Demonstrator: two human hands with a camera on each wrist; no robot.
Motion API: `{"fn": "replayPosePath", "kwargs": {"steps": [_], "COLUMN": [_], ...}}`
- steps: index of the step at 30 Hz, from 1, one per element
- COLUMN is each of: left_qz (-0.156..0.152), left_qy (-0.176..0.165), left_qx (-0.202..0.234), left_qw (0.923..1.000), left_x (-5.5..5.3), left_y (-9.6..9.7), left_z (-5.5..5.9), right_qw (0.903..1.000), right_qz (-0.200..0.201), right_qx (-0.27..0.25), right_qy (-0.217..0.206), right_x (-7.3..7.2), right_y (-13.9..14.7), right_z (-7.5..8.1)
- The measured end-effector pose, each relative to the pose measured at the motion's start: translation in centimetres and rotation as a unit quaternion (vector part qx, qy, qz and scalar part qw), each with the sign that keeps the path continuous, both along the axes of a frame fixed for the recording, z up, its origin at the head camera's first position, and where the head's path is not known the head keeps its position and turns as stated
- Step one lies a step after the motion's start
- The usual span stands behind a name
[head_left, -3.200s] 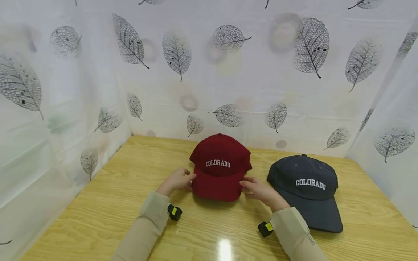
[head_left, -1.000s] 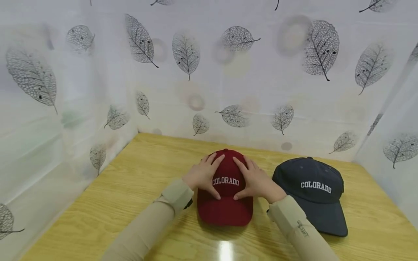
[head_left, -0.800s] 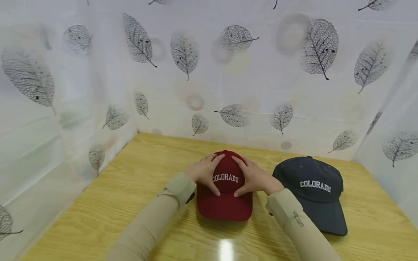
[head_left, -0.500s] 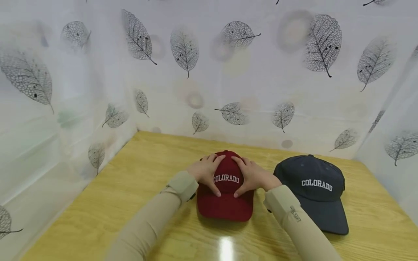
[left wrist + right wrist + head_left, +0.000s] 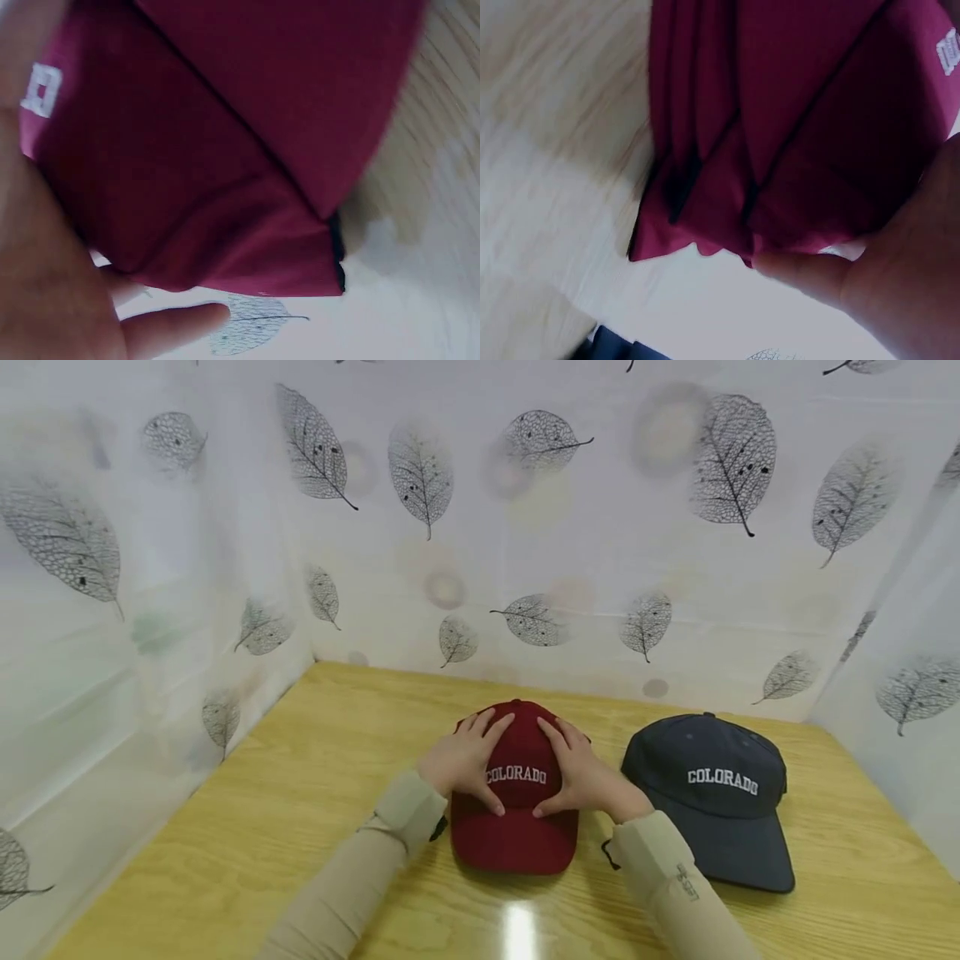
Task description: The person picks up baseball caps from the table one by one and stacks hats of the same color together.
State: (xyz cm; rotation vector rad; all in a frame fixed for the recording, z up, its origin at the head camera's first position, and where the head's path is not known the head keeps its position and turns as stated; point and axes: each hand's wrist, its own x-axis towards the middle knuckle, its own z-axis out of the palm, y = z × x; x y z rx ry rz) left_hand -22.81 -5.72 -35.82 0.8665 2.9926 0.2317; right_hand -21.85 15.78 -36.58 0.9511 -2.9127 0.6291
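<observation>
A dark red cap point(image 5: 514, 843) with white COLORADO lettering faces me at the middle of the wooden table, brim toward me. My left hand point(image 5: 463, 760) holds the left side of its crown, the thumb on the front below the lettering and the fingers over the top. From the other side my right hand point(image 5: 587, 777) grips the crown in the same way. In the right wrist view, several parallel edges show along the cap's brim point(image 5: 697, 82). A bent lower side panel point(image 5: 255, 255) shows in the left wrist view. Whether the brim touches the table I cannot tell.
A dark navy cap point(image 5: 712, 802), also lettered COLORADO, lies on the table point(image 5: 300, 777) to the right, close to my right forearm. A white leaf-printed curtain point(image 5: 480, 552) surrounds the table's back and sides.
Both hands have moved from the sides of the red cap's brim up to its crown. The red cap is nearer to me than at first. Over the last half second it barely shifts.
</observation>
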Motion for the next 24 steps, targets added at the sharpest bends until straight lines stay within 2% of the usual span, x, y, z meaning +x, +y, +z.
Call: {"fn": "replayPosePath", "kwargs": {"steps": [4, 7, 9, 12, 15, 18, 20, 21, 24], "left_qz": [0.020, 0.037, 0.039, 0.035, 0.027, 0.021, 0.027, 0.029, 0.038], "left_qy": [-0.004, -0.018, -0.030, -0.057, -0.102, -0.135, -0.150, -0.155, -0.181], "left_qx": [0.019, 0.055, 0.097, 0.166, 0.223, 0.241, 0.239, 0.238, 0.252], "left_qw": [0.9996, 0.9977, 0.9941, 0.9838, 0.9691, 0.9610, 0.9592, 0.9583, 0.9498], "left_x": [0.7, 1.3, 1.8, 2.5, 3.0, 3.2, 3.2, 3.2, 3.2], "left_y": [0.1, -0.4, -1.2, -2.7, -3.9, -4.7, -5.1, -5.2, -5.6], "left_z": [0.2, 0.2, 0.2, 0.1, -0.2, -0.6, -0.8, -0.9, -1.2], "right_qw": [0.9992, 0.9935, 0.9825, 0.9589, 0.9354, 0.9132, 0.9022, 0.8996, 0.8998], "right_qz": [-0.009, -0.023, -0.036, -0.070, -0.107, -0.130, -0.135, -0.134, -0.125], "right_qx": [-0.040, -0.106, -0.169, -0.241, -0.273, -0.295, -0.301, -0.300, -0.277], "right_qy": [-0.003, -0.035, -0.069, -0.133, -0.197, -0.250, -0.277, -0.288, -0.313], "right_x": [0.5, 0.9, 1.2, 1.8, 2.6, 3.4, 3.8, 4.0, 4.6], "right_y": [0.3, 0.8, 1.5, 2.9, 4.3, 5.2, 5.5, 5.6, 5.7], "right_z": [0.1, 0.0, -0.1, 0.0, 0.3, 0.5, 0.4, 0.4, 0.0]}}
